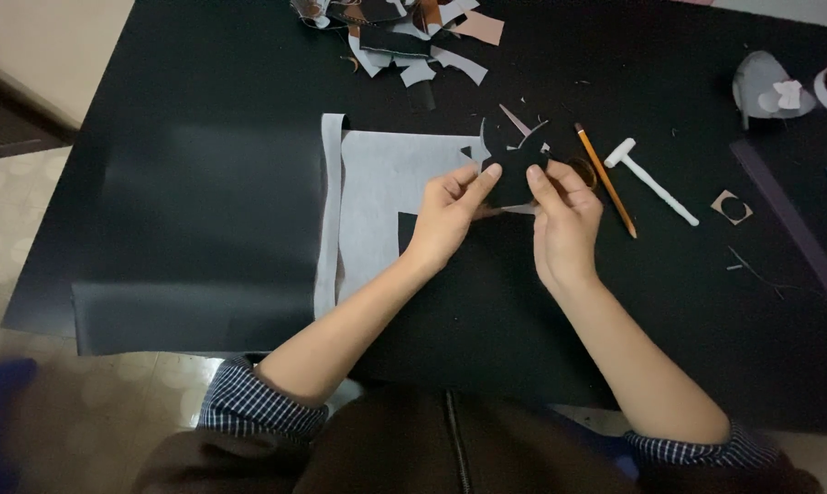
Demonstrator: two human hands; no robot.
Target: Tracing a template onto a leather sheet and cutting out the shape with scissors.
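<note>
Both hands hold a small black cut-out piece (512,176) just above the black table (203,183). My left hand (450,215) pinches its left edge with thumb and forefinger. My right hand (564,220) grips its right edge. Beneath and to the left lies a grey sheet (377,201) with a square notch cut out of its lower right. A narrow grey strip (329,220) runs along the sheet's left side.
A yellow pencil (605,180) and a white T-shaped tool (651,180) lie right of my hands. A small tan square with a black circle (732,208) sits further right. Scraps (413,37) pile at the top; grey pieces (766,87) at the far right.
</note>
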